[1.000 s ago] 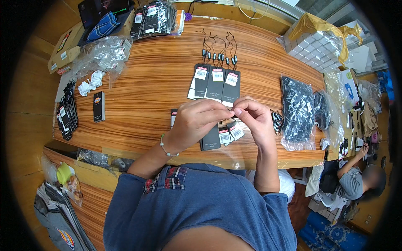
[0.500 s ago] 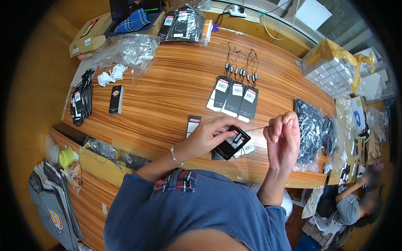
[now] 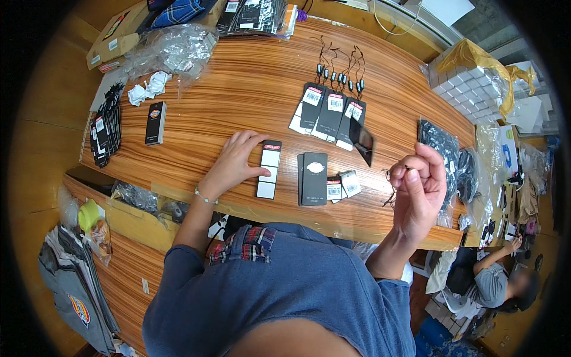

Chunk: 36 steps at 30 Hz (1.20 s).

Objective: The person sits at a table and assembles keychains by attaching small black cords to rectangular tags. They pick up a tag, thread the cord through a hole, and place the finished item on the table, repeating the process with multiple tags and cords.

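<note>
Spanning the near edge of the white label strip point(image 3: 270, 159), left hand point(image 3: 231, 163) sits left of center in frame. It's spread: thumb on the strip's left edge, forefinger at its upper left corner, gap between them. Not closed on it as far as I can see.

Key geometry: strip is directly right of the left hand, flat on the bench point(image 3: 238, 83), long axis running top to bottom of frame with a slight lean, red-and-black band at the top end. Left hand is far nearer; right hand point(image 3: 419, 187) is well apart, out at right of frame.

Right hand is up, thumb pinched to fingers on something small and dark, looks like the end of a dark cord point(image 3: 408, 169). A dark tag point(image 3: 364, 146) sits up and left of it, tilted and blurred, long axis slanting down to the right. Can't make out the link between tag and pinch.

Between the hands, just right of the strip: black cards point(image 3: 314, 185), overlapping, long axis also top to bottom. Small barcode labels point(image 3: 351, 184) lie against their lower right side.

Upper middle: three black tags point(image 3: 328, 119) fanned over white strips, strings running toward the top of frame. Left side: small card stack point(image 3: 155, 122) and a bunch of black tags point(image 3: 106, 137). Clear bag with dark contents point(image 3: 439, 132) lies behind the right hand.
</note>
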Each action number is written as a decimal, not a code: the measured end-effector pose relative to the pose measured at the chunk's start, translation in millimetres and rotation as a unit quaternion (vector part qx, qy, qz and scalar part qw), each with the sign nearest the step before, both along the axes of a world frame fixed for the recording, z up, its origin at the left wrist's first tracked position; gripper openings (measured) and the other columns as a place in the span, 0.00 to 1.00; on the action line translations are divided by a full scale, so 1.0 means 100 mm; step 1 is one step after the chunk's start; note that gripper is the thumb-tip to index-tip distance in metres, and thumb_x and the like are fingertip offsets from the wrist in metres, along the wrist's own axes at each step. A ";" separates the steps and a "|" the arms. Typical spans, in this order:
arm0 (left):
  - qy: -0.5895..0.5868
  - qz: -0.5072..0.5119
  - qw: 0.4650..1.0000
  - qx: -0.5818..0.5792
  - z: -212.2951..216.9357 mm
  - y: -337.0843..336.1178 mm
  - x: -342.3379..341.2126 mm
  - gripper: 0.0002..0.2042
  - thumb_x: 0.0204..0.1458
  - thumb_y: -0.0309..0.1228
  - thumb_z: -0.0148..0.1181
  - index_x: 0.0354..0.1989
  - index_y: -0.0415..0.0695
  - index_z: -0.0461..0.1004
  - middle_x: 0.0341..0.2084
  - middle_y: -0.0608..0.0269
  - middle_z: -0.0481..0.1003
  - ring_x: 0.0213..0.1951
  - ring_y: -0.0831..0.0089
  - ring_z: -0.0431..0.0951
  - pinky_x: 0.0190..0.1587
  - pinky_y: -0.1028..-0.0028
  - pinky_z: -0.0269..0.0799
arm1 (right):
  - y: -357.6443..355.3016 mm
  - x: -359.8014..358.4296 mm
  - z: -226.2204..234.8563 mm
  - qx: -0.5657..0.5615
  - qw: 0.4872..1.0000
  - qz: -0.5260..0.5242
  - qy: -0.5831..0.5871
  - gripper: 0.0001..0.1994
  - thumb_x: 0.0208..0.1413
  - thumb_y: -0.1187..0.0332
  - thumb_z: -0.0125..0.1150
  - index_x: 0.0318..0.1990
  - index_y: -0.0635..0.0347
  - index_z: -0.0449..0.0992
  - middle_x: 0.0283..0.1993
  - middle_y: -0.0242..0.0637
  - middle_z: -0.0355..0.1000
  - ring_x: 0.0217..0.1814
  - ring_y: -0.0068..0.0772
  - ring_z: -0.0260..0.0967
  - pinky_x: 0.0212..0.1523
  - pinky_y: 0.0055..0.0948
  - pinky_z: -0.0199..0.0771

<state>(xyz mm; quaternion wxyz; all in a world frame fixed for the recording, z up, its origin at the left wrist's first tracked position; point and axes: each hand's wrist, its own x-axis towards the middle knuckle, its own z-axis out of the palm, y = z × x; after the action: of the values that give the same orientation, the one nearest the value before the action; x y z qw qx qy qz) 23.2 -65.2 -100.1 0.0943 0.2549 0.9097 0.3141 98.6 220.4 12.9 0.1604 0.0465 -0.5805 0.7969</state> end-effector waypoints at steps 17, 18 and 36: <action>-0.134 0.082 0.897 0.413 0.65 0.45 0.09 0.11 0.46 0.15 0.56 0.37 0.37 0.65 0.30 0.61 0.74 0.35 0.81 0.74 0.37 0.84 0.71 | -0.33 -0.06 -0.07 0.120 0.992 0.032 -0.021 0.07 0.46 0.84 0.57 0.33 0.68 0.70 0.33 0.40 0.70 0.34 0.25 0.70 0.36 0.20 0.71; -0.115 0.077 0.900 0.414 0.72 0.54 0.09 0.11 0.45 0.15 0.57 0.37 0.37 0.65 0.30 0.60 0.74 0.35 0.80 0.74 0.36 0.84 0.71 | -0.40 -0.08 -0.05 0.109 0.994 0.003 -0.030 0.06 0.45 0.83 0.58 0.32 0.68 0.70 0.30 0.38 0.71 0.31 0.24 0.70 0.34 0.19 0.70; 0.099 -0.029 0.919 0.382 0.97 1.00 0.06 0.08 0.43 0.21 0.61 0.33 0.37 0.73 0.27 0.61 0.76 0.28 0.75 0.78 0.29 0.79 0.76 | -0.43 -0.27 -0.14 0.333 0.917 -0.166 0.143 0.06 0.39 0.85 0.57 0.26 0.66 0.70 0.24 0.40 0.71 0.24 0.29 0.70 0.27 0.22 0.69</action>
<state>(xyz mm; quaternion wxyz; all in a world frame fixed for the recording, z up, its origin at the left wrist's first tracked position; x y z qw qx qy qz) 29.3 34.5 -3.0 -0.0919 0.3281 0.7176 0.6074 71.4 177.8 -1.6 0.3469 0.1143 -0.7822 0.5047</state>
